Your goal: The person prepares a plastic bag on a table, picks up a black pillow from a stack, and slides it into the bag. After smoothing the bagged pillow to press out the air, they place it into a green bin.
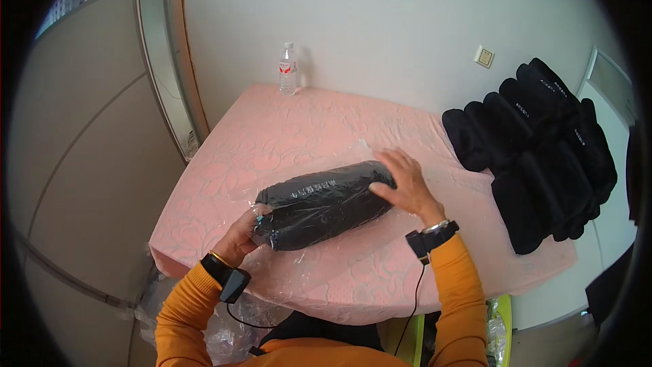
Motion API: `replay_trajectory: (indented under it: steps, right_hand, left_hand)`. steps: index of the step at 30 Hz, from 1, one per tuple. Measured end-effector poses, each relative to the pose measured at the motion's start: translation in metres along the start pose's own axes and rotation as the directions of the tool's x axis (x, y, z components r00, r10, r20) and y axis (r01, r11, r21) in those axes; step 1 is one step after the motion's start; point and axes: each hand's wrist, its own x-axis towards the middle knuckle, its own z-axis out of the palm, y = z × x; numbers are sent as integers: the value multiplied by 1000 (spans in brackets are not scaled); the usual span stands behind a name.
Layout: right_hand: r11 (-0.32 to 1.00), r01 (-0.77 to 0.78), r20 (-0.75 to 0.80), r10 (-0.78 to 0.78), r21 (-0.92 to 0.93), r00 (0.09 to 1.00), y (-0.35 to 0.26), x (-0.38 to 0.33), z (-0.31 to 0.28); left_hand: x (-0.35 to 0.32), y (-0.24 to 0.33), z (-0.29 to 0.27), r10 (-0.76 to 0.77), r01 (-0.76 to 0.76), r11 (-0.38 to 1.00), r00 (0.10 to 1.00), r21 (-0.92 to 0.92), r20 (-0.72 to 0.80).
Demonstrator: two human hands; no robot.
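A black two-lobed cushion [326, 204] with pale lettering lies in a clear plastic bag [285, 273] on the table, tilted up toward the right. My left hand [243, 232] is closed round its left end, gripping bag and cushion together; some of its fingers are hidden underneath. At the other end, my right hand [409, 182] has its fingers stretched out and apart. The right thumb rests against the cushion's top side, while the fingers reach past its far edge near the loose plastic.
The table has a pink patterned cover [224, 156]. Several black cushions [543, 156] are piled at its right side. A clear water bottle [288, 71] stands at the back by the wall. Below the front edge are crumpled plastic [231, 333] and a lime-green bin [504, 329].
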Motion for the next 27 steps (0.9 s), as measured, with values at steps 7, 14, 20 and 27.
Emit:
replay_trajectory:
  steps: [7,14,20,27]
  right_hand:
    - [754,-351,113,349,555,930,20,-26,23]
    - [846,-532,323,493,40,808,-61,-56,-39]
    - [1000,-17,79,18,-19,997,-34,-46,-27]
    - [993,55,179,-73,105,981,-23,-40,7]
  left_hand:
    - [30,-2,-13,-13,16,1000,994,-20,104]
    - [35,10,-36,240,-222,905,971,363,-5]
    - [25,28,-22,251,-203,719,968,664,24]
    - [-41,35,-12,498,-370,691,866,621,-37]
